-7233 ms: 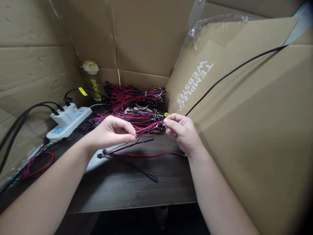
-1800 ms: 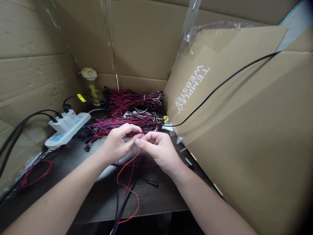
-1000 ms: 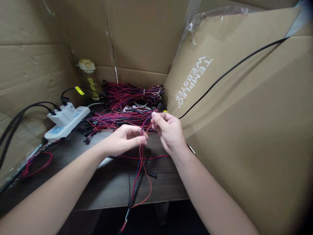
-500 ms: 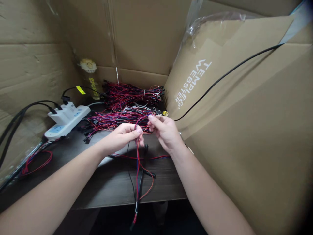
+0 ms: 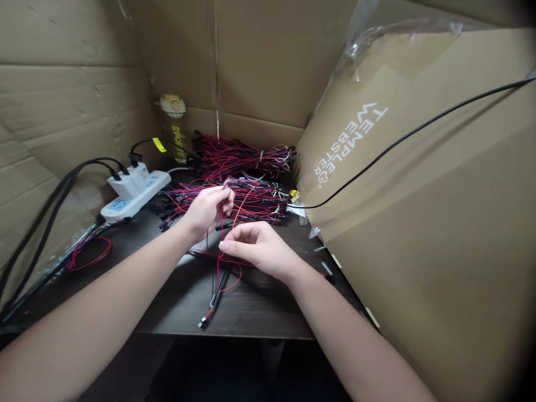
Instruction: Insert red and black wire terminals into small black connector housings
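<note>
My left hand (image 5: 207,209) pinches the upper end of a thin red and blue wire lead (image 5: 219,262) above the dark table (image 5: 259,312). My right hand (image 5: 255,248) pinches the same lead lower down, just below and right of the left hand. The lead hangs between them and its connector end lies near the table's front edge. Behind the hands lie two bundles of red and black wires, a near bundle (image 5: 255,201) and a far bundle (image 5: 243,156).
A white power strip (image 5: 134,190) with black plugs sits at the left, black cables running off left. Cardboard walls surround the table; a printed box (image 5: 397,184) crowds the right, a black cable (image 5: 402,139) across it. A bottle (image 5: 173,125) stands at the back.
My left hand has risen toward the bundles with the wire's upper end. My right hand has dropped lower and nearer along the lead. The dangling end now lies on the table.
</note>
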A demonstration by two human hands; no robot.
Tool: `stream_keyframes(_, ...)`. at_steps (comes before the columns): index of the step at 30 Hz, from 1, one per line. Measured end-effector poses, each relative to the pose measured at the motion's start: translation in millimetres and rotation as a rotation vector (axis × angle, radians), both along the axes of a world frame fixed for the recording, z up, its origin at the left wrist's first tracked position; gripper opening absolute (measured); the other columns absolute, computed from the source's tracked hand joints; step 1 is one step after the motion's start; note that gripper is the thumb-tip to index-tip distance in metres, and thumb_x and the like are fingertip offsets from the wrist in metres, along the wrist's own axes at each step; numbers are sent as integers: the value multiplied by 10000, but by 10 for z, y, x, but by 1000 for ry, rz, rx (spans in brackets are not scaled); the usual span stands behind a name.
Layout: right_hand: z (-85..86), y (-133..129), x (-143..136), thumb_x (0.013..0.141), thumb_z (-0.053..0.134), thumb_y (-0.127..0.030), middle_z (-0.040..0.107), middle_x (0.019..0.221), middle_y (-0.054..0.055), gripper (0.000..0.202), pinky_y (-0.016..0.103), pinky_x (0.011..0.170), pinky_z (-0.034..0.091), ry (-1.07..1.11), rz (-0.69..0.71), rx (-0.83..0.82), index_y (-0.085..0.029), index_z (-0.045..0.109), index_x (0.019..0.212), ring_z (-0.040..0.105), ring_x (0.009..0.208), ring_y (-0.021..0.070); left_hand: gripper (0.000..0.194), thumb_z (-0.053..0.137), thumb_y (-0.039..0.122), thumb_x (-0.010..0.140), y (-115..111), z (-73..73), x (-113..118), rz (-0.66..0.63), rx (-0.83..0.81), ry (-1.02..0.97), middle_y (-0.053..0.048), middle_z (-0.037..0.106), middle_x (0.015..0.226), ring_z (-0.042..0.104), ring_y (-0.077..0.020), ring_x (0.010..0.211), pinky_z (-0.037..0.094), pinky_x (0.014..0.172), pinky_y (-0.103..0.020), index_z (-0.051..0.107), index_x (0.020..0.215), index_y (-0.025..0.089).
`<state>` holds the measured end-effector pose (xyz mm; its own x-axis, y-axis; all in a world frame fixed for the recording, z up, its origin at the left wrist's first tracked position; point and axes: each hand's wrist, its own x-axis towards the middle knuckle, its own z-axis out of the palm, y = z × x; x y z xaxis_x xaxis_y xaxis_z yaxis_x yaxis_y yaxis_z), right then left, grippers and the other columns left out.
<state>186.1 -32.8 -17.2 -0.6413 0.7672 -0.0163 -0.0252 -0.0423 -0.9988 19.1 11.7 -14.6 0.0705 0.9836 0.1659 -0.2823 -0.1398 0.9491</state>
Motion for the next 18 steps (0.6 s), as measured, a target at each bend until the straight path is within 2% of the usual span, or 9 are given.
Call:
stream_keyframes(3, -13, -18, 25, 722, 875, -506, 628, 738, -5, 409, 225, 595, 381, -65, 14, 67, -142, 708, 803, 490, 635, 85, 194, 591, 197, 836, 5, 34, -23, 37, 7, -115, 16, 416, 608, 386, -99, 570, 375, 570, -225, 541, 652, 159)
stream_keyframes(7, 20, -40, 79, 767, 848, -497, 702, 931, 48, 393, 245, 664, 458, -85, 75, 128, -140, 684, 760, 573, 716, 104, 231, 523, 187, 886, 13, 73, -67, -10, -12, -261, 23, 358, 583, 363, -108, 561, 414, 590, -229, 541, 657, 164)
stream_keyframes(11, 81, -97, 89, 768, 859, -482, 735, 820, 41, 382, 246, 684, 496, -25, 135, 38, -151, 669, 792, 645, 719, 122, 243, 493, 163, 881, 25, 131, -117, 26, -24, -315, 30, 300, 566, 362, -114, 545, 431, 578, -229, 529, 642, 171)
stream_keyframes(15, 167, -98, 126, 769, 863, -475, 755, 787, 42, 376, 250, 666, 544, 98, -17, 54, -168, 647, 790, 668, 678, 120, 240, 483, 139, 867, 75, 149, -167, 107, -28, -256, 32, 314, 544, 357, -107, 525, 416, 558, -224, 520, 632, 173)
stream_keyframes(18, 239, -49, 202, 801, 828, -505, 745, 771, 26, 371, 221, 518, 501, 198, -173, 91, -186, 639, 793, 640, 569, 102, 149, 542, 163, 846, 114, 91, -178, 223, 43, -44, 24, 413, 572, 408, -101, 544, 405, 575, -231, 566, 699, 164)
